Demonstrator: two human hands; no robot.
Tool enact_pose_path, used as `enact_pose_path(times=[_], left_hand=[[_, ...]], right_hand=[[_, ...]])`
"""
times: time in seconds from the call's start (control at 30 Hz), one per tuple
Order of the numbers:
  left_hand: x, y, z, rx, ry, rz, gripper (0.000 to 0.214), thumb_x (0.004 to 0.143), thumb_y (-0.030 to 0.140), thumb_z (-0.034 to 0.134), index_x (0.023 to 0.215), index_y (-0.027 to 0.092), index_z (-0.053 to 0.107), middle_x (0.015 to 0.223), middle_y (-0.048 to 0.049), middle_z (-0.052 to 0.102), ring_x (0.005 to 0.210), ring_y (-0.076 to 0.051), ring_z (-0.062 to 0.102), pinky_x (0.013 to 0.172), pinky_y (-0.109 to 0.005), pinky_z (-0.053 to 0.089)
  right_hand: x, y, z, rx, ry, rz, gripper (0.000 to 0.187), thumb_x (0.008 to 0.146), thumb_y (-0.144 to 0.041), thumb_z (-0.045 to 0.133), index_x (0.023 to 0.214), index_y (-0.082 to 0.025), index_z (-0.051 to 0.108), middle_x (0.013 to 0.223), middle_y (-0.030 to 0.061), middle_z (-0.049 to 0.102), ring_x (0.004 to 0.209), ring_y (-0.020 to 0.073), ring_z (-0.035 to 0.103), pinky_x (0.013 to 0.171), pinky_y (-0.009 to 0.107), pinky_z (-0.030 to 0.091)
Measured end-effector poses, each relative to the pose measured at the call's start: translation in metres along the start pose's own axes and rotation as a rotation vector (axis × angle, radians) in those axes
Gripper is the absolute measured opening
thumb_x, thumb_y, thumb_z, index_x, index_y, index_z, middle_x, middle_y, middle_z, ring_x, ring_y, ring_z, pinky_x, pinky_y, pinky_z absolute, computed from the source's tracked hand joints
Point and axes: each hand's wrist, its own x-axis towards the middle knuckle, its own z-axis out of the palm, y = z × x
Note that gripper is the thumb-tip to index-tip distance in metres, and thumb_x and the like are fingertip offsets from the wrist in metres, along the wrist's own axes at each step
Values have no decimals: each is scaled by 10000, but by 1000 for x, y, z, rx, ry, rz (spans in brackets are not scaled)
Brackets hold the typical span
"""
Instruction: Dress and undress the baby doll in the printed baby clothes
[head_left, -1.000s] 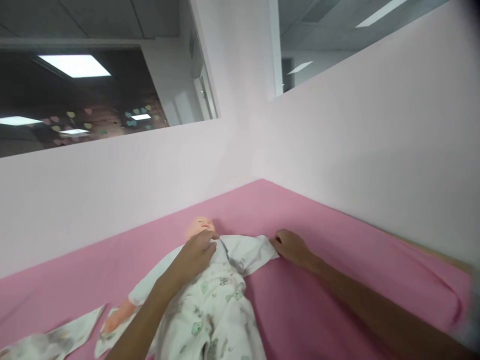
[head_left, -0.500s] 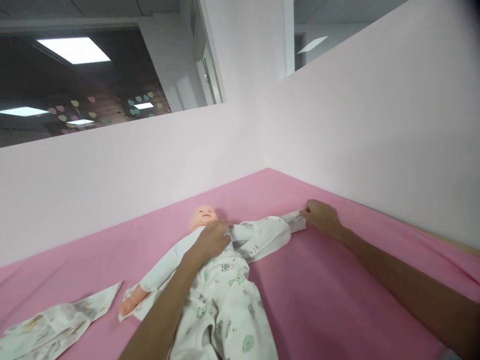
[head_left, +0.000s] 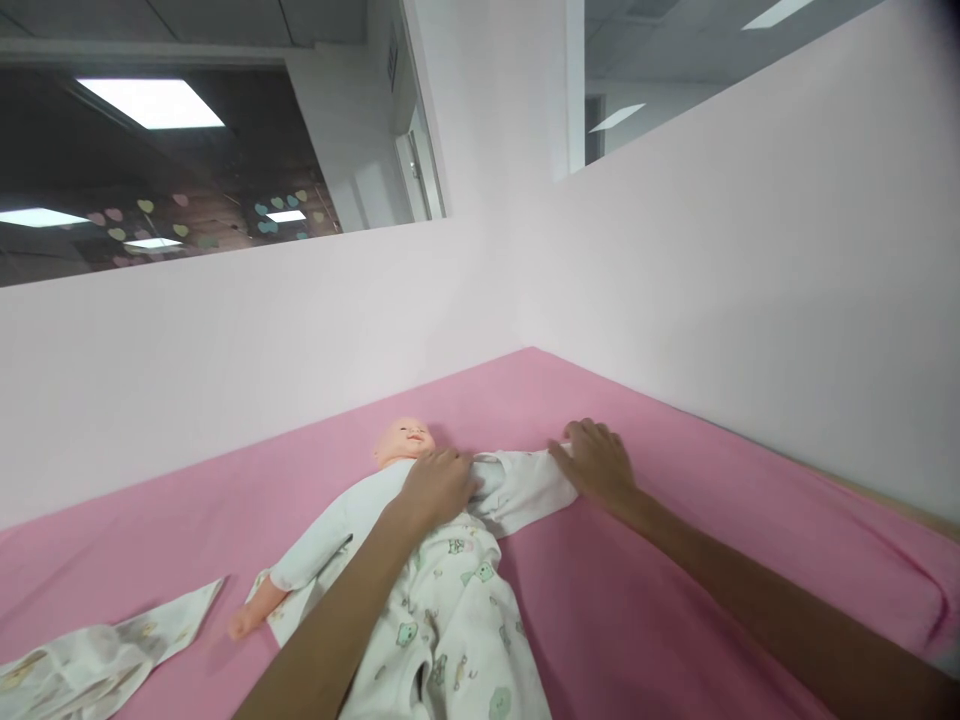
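A baby doll (head_left: 406,440) lies on its back, dressed in a white long-sleeved top (head_left: 367,505) and white trousers (head_left: 457,630) with green animal prints. Across its shoulder my left hand (head_left: 441,487) is closed, fingers curled on the edge of a white baby shirt (head_left: 517,490). That shirt's sleeve stretches right over the doll's arm, which it mostly hides. At the sleeve's outer end my right hand (head_left: 598,462) grips the cloth, thumb in front and fingers behind. The doll's other arm (head_left: 259,608) lies out to the left, with part of the patterned cloth under it.
Another printed white garment (head_left: 97,655) lies crumpled at the lower left. All rest on a pink sheet (head_left: 660,600). White walls (head_left: 750,280) meet in a corner behind, with windows (head_left: 187,150) above them.
My right hand has moved left along the sleeve, closer to the doll, and its grip has shifted. The sleeve is less stretched out. My left hand stays by the doll's shoulder.
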Motion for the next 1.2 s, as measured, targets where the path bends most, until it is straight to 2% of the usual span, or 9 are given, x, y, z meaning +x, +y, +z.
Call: enact_pose_path(times=[0.1,0.17,0.27,0.47,0.6,0.73,0.83,1.0,1.2], left_hand=[[10,13,3,87,-41,74,312,876,294,400,999,119,626,1030,-173,652,942,-292,622,802,-388,453],[18,20,7,112,-70,117,271,829,242,446,985,117,628,1031,-169,653,943,-289,625,796,-377,457],[28,24,15,120,-83,129,255,785,214,483,982,129,620,1040,-164,651,956,-296,624,805,-389,458],[35,18,23,93,-86,177,292,777,194,500,1058,189,576,1126,-126,620,1005,-275,600,838,-395,454],[34,15,23,86,-67,203,341,787,221,522,1126,219,562,1163,-110,589,1006,-271,596,842,-397,448],[34,15,21,104,-44,181,364,774,254,563,1135,212,579,1102,-114,605,971,-282,606,815,-390,450],[35,17,21,107,-12,160,402,770,269,578,1170,226,583,1059,-115,619,955,-289,615,810,-383,446],[35,18,23,109,14,153,419,801,284,558,1217,236,584,1058,-130,625,960,-300,616,820,-394,441],[34,19,24,107,27,157,436,818,310,554,1250,251,561,1056,-120,624,971,-286,610,833,-387,434]], right_hand=[[-11,-44,0,175,-144,-18,432,899,-522,367,931,-158,597,1000,126,610,959,262,533,815,368,347],[-18,-64,4,153,-101,-78,357,902,-428,381,942,-152,604,1024,137,603,997,282,520,831,385,339],[-26,-77,12,72,-14,-142,226,858,-254,418,945,-158,603,1019,129,600,1009,282,509,857,395,320],[-29,-73,19,6,51,-167,197,860,-290,440,893,-164,588,986,124,611,967,278,521,847,398,319],[-22,-66,19,28,-21,-161,227,897,-334,411,886,-164,562,917,105,648,900,249,563,802,359,336],[-22,-58,17,16,-60,-170,270,930,-361,375,928,-159,555,954,111,649,923,257,576,791,357,340],[-26,-56,16,-44,-30,-152,266,936,-321,351,991,-152,549,991,128,626,950,280,561,806,390,346],[-30,-60,16,-143,-19,-162,218,899,-201,372,971,-146,571,998,146,600,949,300,551,816,434,371],[-21,-60,11,-148,-131,-116,247,902,-148,358,1030,-112,566,1042,171,599,977,281,569,690,329,426]])
